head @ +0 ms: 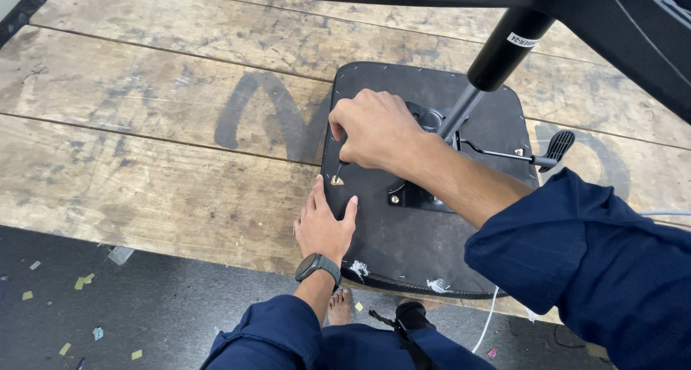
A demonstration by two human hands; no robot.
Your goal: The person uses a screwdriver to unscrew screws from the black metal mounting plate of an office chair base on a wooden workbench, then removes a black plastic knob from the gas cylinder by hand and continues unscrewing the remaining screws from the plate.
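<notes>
An upturned black seat (425,233) lies on a wooden table (144,140), right of frame centre. The right hand (378,129), above the seat's left part, has its fingers pinched shut on a small tool (338,170) pointing down at a brass screw (337,180). Just below, the left hand (324,222) lies flat and spread on the seat's left edge, thumb apart, holding nothing.

The person's left hand (322,226) lies flat, palm down, fingers together and thumb spread, with a dark watch on the wrist. The right hand (374,130), just above the left hand, is curled into a fist-like pinch, forearm bare below a rolled blue sleeve.
</notes>
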